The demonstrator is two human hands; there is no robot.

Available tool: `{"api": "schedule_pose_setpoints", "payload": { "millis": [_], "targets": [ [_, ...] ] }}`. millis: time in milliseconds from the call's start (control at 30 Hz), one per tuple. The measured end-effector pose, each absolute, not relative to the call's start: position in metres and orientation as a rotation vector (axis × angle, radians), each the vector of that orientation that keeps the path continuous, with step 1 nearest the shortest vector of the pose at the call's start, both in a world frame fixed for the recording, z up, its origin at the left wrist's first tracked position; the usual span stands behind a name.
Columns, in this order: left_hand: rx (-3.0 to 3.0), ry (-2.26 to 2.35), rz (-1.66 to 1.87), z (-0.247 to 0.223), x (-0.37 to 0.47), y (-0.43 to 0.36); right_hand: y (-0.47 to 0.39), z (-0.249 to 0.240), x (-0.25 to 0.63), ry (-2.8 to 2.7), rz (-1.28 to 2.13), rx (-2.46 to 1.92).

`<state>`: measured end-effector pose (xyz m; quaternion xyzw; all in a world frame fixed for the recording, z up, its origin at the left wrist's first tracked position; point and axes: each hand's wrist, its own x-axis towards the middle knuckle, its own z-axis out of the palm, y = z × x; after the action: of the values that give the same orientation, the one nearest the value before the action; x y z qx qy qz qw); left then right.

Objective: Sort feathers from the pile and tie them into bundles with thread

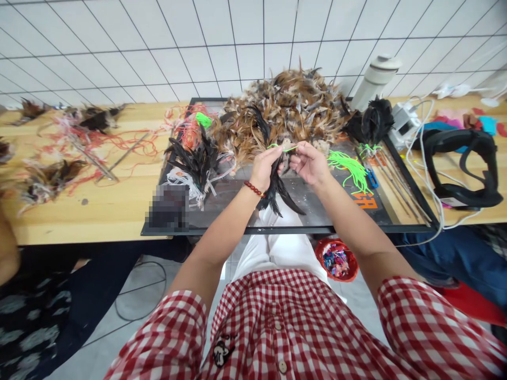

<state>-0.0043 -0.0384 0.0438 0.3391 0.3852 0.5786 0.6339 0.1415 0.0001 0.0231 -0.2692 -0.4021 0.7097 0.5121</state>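
My left hand (266,168), with a red bead bracelet at the wrist, is closed around a bunch of black feathers (282,196) whose tips hang down over the tray's front part. A bright green string (290,149) runs from the top of the bunch to my right hand (309,162), which pinches it between thumb and finger. Just behind both hands rises a big pile of brown feathers (289,105). Loose green strings (350,168) lie right of my right hand. Black feathers with white ties (200,158) lie to the left.
The dark tray (237,230) has a raised rim. On the right are a grey bottle (376,79), thin sticks (400,184), a white device with cables (406,124) and a black headset strap (461,169). A red basket (320,258) stands below. People sit at both sides.
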Motion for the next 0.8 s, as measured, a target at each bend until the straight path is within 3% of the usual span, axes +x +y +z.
{"api": "schedule_pose_setpoints", "payload": {
  "millis": [467,800],
  "targets": [
    [0.915,1.05,1.355,0.05,0.003,-0.048,-0.009,0.032,0.14,-1.381,1.424,-0.688],
    [1.329,1.105,1.571,0.05,-0.005,-0.045,-0.027,0.046,0.144,-1.675,0.654,-0.809]
  ]
}}
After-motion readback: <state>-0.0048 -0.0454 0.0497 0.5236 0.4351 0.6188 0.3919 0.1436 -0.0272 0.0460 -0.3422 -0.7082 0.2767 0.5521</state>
